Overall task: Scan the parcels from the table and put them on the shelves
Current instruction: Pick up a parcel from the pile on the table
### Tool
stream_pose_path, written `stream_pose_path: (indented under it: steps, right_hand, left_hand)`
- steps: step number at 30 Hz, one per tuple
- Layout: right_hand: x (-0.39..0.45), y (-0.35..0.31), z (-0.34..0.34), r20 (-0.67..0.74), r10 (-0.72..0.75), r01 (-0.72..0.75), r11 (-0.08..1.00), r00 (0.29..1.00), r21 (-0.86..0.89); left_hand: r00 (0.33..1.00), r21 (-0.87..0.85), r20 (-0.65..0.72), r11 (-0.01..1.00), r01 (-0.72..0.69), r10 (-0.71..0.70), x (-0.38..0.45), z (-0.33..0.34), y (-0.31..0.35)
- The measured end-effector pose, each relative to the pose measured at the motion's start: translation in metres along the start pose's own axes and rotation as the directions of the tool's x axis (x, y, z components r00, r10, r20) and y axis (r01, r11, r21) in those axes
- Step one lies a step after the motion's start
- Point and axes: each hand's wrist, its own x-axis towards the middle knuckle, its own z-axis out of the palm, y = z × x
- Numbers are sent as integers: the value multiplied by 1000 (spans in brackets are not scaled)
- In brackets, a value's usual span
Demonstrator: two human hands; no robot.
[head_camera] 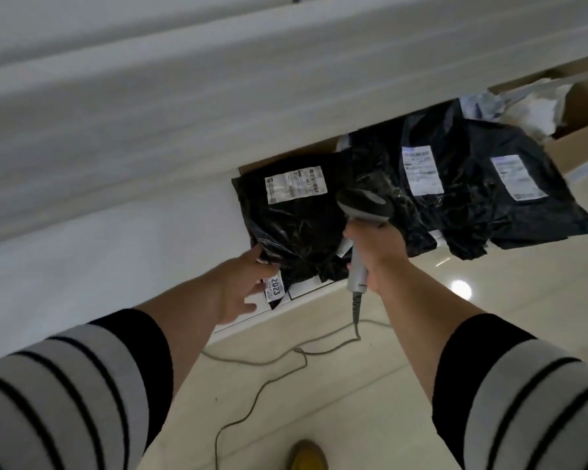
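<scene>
Glossy cream floor tiles (pixel 421 334) fill the lower part of the view, and a thin grey cable (pixel 279 359) snakes loosely across them. Above, smooth white shelf boards (pixel 116 212) run slantwise, blurred by motion. On the lowest board lie crinkled black plastic parcels, soft, flat and roughly rectangular. The nearest black parcel (pixel 296 225) bears a white printed label (pixel 296 184) on its upper face and rests on flat cardboard whose brown edge shows behind it; a small white tag reading 2023 (pixel 274 289) pokes out beneath its near corner. The left hand (pixel 241 283) touches this parcel's near left corner with fingers spread and fairly straight, gripping nothing. The right hand (pixel 375 252) is wrapped around the pale grey handle of a barcode scanner (pixel 362 212), whose dark rounded head sits over the parcels. Further right, two more black parcels (pixel 469 184) overlap, each with a white label. Behind them an open brown cardboard box (pixel 577 106) holds crumpled white paper and plastic. Both forearms emerge from grey sleeves with black stripes.
</scene>
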Motion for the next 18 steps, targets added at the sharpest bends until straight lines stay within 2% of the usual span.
stream_pose_path:
  steps: [3, 7, 13, 18]
  right_hand:
    - [-18, 7, 4, 71, 65, -72, 991, 995, 114]
    - [-60, 2, 15, 151, 49, -69, 989, 987, 131]
    - [-166, -6, 41, 300, 20, -5, 999, 954, -53]
    - [-283, -7, 75, 390, -29, 83, 989, 921, -123]
  left_hand:
    - [999, 45, -41, 998, 35, -33, -18, -10, -19]
    - [995, 42, -99, 999, 34, -30, -62, -33, -26]
    - [987, -24, -161, 999, -31, 27, -152, -84, -35]
    - [977, -39, -199, 996, -86, 76, -248, -145, -68]
